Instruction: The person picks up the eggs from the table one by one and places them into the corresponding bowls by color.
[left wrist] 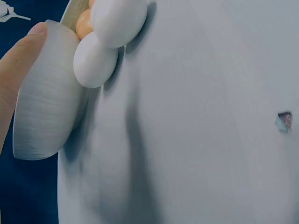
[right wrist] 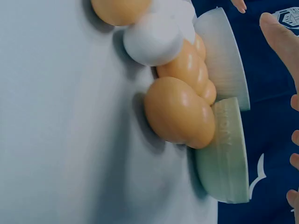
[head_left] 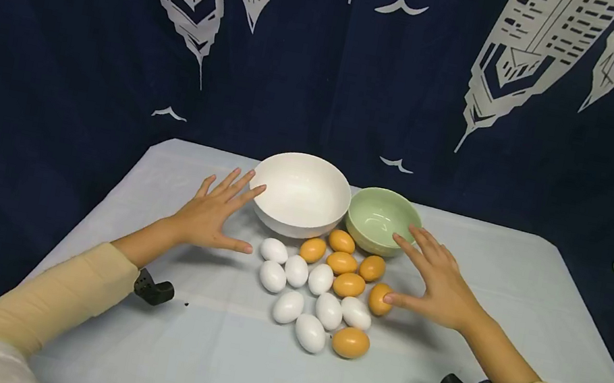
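Observation:
Both hands are spread above the table with nothing in them. My left hand [head_left: 211,212] has its fingers apart near the left side of the white bowl [head_left: 306,195], its thumb pointing towards the white eggs [head_left: 295,272]. Over on the right, my right hand [head_left: 435,283] hovers beside the green bowl [head_left: 381,215], and its thumb overlaps an orange-brown egg [head_left: 380,298] in the head view. Several brown eggs [head_left: 341,263] lie close in front of the bowls. One more brown egg [head_left: 351,343] sits at the near end of the group. Inside, neither bowl shows any egg.
A pale cloth covers the table [head_left: 226,369]. Behind it hangs a dark blue curtain [head_left: 314,83] with white building prints. Black wrist devices [head_left: 154,288] are worn on both forearms. A small dark speck [head_left: 186,304] lies on the cloth at the left.

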Available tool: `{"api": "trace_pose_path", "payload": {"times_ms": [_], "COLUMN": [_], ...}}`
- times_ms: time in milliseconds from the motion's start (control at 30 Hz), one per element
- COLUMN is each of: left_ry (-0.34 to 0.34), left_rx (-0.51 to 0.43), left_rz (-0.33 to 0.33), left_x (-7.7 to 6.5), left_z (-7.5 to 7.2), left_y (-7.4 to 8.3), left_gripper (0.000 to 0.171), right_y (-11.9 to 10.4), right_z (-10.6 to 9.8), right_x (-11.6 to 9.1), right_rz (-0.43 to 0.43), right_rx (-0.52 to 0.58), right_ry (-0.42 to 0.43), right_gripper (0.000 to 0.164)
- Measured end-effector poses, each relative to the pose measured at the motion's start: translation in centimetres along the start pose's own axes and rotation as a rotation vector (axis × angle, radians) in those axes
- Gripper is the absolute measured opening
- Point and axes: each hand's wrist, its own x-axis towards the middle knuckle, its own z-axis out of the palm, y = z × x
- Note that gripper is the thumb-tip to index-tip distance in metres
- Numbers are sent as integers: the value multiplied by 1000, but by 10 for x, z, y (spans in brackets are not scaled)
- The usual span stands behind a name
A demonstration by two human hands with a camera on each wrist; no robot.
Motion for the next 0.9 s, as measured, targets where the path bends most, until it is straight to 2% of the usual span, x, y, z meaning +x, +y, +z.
{"api": "trace_pose_path", "payload": {"times_ms": [167,367,767,900], "left_ry": [64,93,217,231], "left_rx": [-60,-207,-475,-546], "left_rz": [-56,-138,-293,-327], "left_x": [4,7,23,28], "left_z": [10,20,43,48], "left_y": [-1,0,-6,-5], "left_gripper": [112,108,89,86], "right_y": [-2,-9,-20,-18], "right_z": [11,25,47,54], "right_x": [-6,-15,-29,-30], "right_rz": [18,24,-6,6], "right_rx": [84,179,275,287], "right_ry": [32,51,113,133], "right_gripper": [92,90,85,81]}}
